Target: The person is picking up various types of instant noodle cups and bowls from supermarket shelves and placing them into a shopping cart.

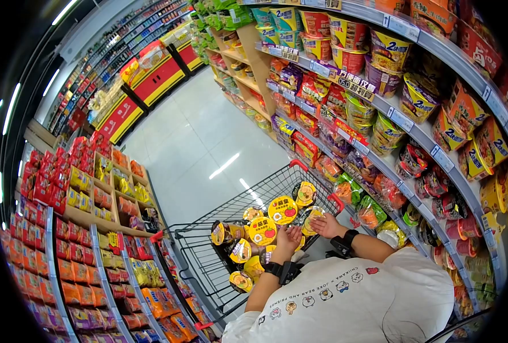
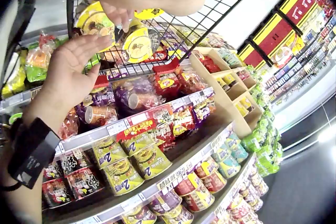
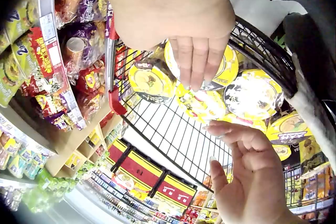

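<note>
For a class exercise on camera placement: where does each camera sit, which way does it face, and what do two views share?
Head: worn on the head, looking forward and down at both hands, left and right, arms and shirt, over the cart.
Left wrist: looks past the left hand to the shelves; right hand visible.
Right wrist: looks past the right hand into the cart; left hand visible.
Both wrist views share hands, cart and cups.

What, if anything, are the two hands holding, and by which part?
Nothing is held: the left hand and right hand are open over noodle cups in the shopping cart.
</note>
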### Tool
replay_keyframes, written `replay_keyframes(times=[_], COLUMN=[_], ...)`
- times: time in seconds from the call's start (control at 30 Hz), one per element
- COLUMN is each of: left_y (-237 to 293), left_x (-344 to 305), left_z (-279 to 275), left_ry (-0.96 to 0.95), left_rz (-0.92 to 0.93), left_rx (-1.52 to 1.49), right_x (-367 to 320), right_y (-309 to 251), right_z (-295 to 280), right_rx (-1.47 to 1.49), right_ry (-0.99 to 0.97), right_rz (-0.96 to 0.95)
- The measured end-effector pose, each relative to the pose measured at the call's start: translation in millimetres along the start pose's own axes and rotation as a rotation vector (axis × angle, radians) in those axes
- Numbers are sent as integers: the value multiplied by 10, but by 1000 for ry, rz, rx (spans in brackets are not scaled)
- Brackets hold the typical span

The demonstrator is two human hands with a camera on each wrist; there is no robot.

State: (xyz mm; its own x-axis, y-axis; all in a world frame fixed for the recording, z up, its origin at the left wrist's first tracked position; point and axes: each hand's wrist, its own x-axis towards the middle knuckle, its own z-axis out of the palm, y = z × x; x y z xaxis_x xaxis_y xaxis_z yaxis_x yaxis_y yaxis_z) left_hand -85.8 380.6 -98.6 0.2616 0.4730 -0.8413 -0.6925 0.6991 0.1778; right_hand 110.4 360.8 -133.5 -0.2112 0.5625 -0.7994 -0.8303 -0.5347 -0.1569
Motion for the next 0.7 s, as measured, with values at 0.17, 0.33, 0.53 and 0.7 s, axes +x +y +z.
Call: replay_keyframes(times=[0.17, 0.33, 0.53, 0.7], left_y=[2, -5, -19, -22], left_x=[22, -18, -54, -60], left_z=[-31, -35, -9, -24], left_ry=[-5, -14, 25, 6], left_rz=[-3, -23, -26, -21], left_rx=[-9, -5, -6, -16], right_x=[-17, -1, 6, -27], right_y=[-2, -4, -5, -6], right_z=[30, 24, 26, 63], right_rx=[-5, 8, 6, 23], right_ry=[3, -8, -15, 12], right_rz=[1, 7, 1, -2])
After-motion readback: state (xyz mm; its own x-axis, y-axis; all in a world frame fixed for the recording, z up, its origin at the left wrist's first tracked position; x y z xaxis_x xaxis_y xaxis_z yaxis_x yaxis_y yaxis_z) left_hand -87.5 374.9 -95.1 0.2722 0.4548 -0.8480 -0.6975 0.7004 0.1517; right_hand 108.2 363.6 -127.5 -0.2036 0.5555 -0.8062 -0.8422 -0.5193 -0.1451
